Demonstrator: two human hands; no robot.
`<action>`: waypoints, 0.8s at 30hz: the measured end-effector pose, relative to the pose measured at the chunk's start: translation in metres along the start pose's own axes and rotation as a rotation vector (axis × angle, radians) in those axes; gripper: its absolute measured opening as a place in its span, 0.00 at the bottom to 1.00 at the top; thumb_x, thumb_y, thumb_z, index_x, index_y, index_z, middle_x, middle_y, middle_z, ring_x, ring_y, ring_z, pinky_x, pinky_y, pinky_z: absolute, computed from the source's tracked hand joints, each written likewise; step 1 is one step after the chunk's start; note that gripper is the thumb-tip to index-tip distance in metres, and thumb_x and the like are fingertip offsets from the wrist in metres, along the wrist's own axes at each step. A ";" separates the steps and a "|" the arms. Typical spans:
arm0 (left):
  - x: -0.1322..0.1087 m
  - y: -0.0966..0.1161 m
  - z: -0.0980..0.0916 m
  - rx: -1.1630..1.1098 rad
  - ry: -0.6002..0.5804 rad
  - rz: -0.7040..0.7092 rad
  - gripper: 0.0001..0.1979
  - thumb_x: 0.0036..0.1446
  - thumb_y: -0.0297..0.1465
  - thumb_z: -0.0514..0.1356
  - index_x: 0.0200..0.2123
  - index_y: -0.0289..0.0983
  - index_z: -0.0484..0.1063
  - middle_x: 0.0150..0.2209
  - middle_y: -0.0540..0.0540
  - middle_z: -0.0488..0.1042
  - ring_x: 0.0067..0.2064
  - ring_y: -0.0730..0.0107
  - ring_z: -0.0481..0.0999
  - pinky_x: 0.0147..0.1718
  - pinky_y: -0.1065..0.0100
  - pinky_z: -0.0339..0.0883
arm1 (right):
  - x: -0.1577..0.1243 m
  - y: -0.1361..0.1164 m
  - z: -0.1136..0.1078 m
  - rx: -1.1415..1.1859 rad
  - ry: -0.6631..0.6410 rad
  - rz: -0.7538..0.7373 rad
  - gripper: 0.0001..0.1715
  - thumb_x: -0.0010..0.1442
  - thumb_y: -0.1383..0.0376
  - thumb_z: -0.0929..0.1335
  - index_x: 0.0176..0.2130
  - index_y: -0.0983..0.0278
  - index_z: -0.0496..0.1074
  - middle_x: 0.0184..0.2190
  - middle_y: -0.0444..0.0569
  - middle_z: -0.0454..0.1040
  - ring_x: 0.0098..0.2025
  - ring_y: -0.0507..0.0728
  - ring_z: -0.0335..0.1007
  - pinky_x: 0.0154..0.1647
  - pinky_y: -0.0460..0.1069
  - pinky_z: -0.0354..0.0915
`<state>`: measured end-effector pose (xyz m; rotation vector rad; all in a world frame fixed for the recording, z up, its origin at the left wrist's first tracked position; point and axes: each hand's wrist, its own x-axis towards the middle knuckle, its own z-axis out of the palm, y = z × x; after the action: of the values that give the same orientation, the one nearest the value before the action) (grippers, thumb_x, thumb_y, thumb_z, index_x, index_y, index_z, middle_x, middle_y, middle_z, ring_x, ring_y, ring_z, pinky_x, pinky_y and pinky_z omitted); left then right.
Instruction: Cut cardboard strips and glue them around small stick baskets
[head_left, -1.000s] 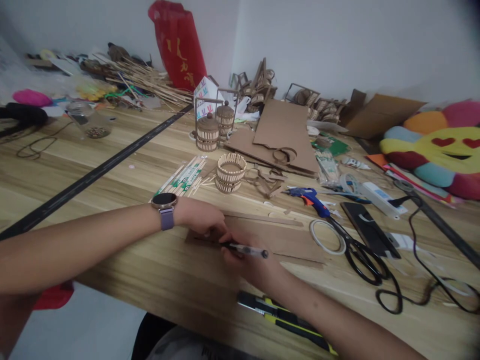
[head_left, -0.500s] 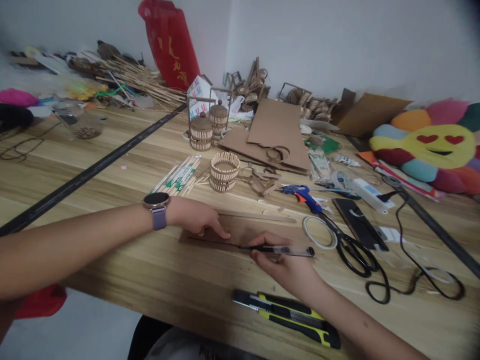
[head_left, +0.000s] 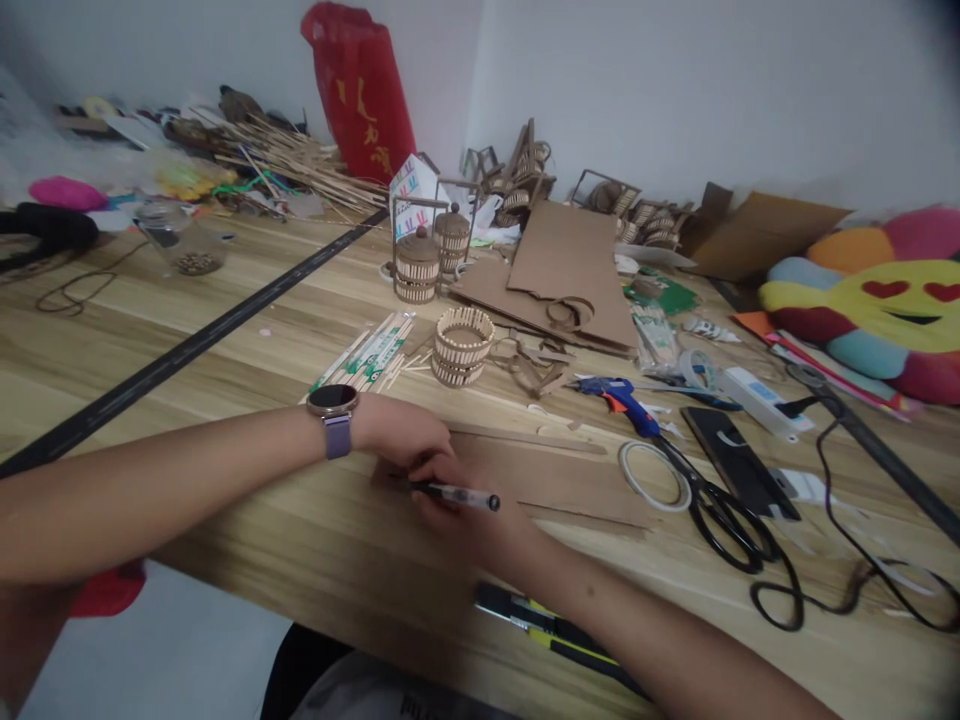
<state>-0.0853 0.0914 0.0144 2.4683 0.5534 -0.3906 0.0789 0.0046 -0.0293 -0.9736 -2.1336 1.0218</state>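
Note:
My right hand (head_left: 457,500) is closed around a pen (head_left: 461,494) with a clear barrel and black grip, its tip toward the left. A flat piece of brown cardboard (head_left: 577,480) lies on the table under both hands. At the cardboard's left part rests my left hand (head_left: 401,430), touching or very near my right hand. The left fingers are mostly hidden behind the right hand. A narrow cardboard strip (head_left: 540,438) lies along the far edge of the piece. Below my right forearm is a yellow-and-black utility knife (head_left: 555,635), partly covered by the arm.
Beyond the hands stand a round stick basket (head_left: 463,345) and packaged sticks (head_left: 371,352). On the right lie a blue glue gun (head_left: 626,400), a tape roll (head_left: 654,476), black scissors (head_left: 731,525) and a phone (head_left: 739,460). Cardboard sheets (head_left: 570,250) lie further back.
My right hand has moved left with the pen, up to the left hand, and now covers its fingers. My right forearm now hides part of the utility knife. The view has shifted slightly.

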 end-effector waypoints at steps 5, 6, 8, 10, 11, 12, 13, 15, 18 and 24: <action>0.001 -0.001 -0.001 -0.017 0.012 0.028 0.16 0.47 0.16 0.64 0.35 0.40 0.81 0.31 0.52 0.79 0.31 0.68 0.74 0.30 0.71 0.60 | 0.002 -0.006 -0.002 -0.027 -0.025 0.034 0.10 0.60 0.70 0.68 0.41 0.58 0.76 0.39 0.45 0.81 0.38 0.55 0.77 0.40 0.48 0.69; 0.001 -0.001 -0.001 -0.018 0.012 0.031 0.15 0.47 0.16 0.65 0.35 0.40 0.82 0.31 0.51 0.80 0.32 0.67 0.74 0.31 0.71 0.61 | 0.002 -0.007 -0.002 -0.038 -0.032 0.043 0.09 0.61 0.69 0.69 0.41 0.58 0.76 0.39 0.44 0.81 0.38 0.55 0.77 0.39 0.48 0.69; 0.001 0.000 -0.003 -0.022 0.005 0.034 0.15 0.48 0.17 0.65 0.37 0.40 0.82 0.32 0.50 0.80 0.33 0.67 0.74 0.31 0.71 0.61 | 0.004 -0.008 -0.001 -0.059 -0.039 0.047 0.09 0.61 0.69 0.69 0.41 0.57 0.76 0.38 0.44 0.80 0.37 0.54 0.76 0.38 0.47 0.68; 0.000 0.001 -0.004 -0.029 -0.006 0.032 0.18 0.50 0.16 0.64 0.40 0.42 0.82 0.34 0.50 0.81 0.34 0.67 0.75 0.33 0.72 0.62 | 0.006 -0.010 0.000 -0.092 -0.060 0.040 0.10 0.61 0.68 0.68 0.42 0.57 0.76 0.38 0.44 0.80 0.37 0.55 0.76 0.38 0.47 0.68; -0.001 0.002 -0.005 -0.030 -0.012 0.028 0.19 0.50 0.16 0.64 0.42 0.42 0.82 0.35 0.50 0.81 0.34 0.67 0.75 0.33 0.72 0.62 | 0.006 -0.011 0.000 -0.113 -0.073 0.038 0.10 0.62 0.68 0.68 0.43 0.57 0.76 0.39 0.44 0.80 0.37 0.55 0.76 0.38 0.47 0.68; -0.002 0.003 -0.005 -0.030 -0.016 0.023 0.21 0.50 0.16 0.63 0.43 0.43 0.82 0.36 0.50 0.81 0.34 0.67 0.75 0.33 0.72 0.63 | 0.007 -0.012 0.000 -0.133 -0.087 0.037 0.10 0.62 0.68 0.68 0.43 0.57 0.75 0.40 0.45 0.81 0.38 0.56 0.77 0.38 0.47 0.68; -0.002 0.003 -0.005 -0.027 -0.019 0.015 0.22 0.50 0.15 0.63 0.44 0.43 0.82 0.36 0.50 0.81 0.34 0.67 0.75 0.33 0.72 0.62 | 0.007 -0.012 0.000 -0.149 -0.104 0.034 0.10 0.62 0.68 0.68 0.44 0.58 0.75 0.41 0.46 0.81 0.39 0.56 0.77 0.38 0.48 0.67; -0.003 0.004 -0.005 -0.014 -0.021 -0.001 0.22 0.49 0.14 0.62 0.43 0.42 0.82 0.34 0.50 0.81 0.34 0.67 0.74 0.32 0.73 0.62 | 0.004 -0.010 -0.003 -0.172 -0.114 0.032 0.10 0.62 0.68 0.67 0.43 0.58 0.75 0.41 0.46 0.81 0.38 0.57 0.77 0.37 0.48 0.67; -0.003 0.004 -0.004 0.014 -0.022 -0.018 0.22 0.48 0.14 0.62 0.41 0.42 0.83 0.32 0.50 0.79 0.33 0.67 0.73 0.30 0.72 0.60 | -0.009 -0.004 -0.014 -0.163 -0.062 0.042 0.09 0.59 0.68 0.68 0.41 0.58 0.75 0.36 0.45 0.81 0.33 0.55 0.76 0.34 0.47 0.66; -0.003 0.005 -0.005 0.062 -0.009 -0.049 0.38 0.49 0.15 0.63 0.60 0.52 0.74 0.38 0.49 0.79 0.35 0.66 0.73 0.31 0.73 0.59 | -0.056 0.002 -0.063 -0.155 0.055 0.123 0.06 0.61 0.65 0.66 0.38 0.59 0.74 0.29 0.45 0.78 0.29 0.55 0.74 0.29 0.46 0.67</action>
<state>-0.0849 0.0900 0.0219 2.5143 0.6077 -0.4446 0.1579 -0.0144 -0.0071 -1.2062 -2.1544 0.8854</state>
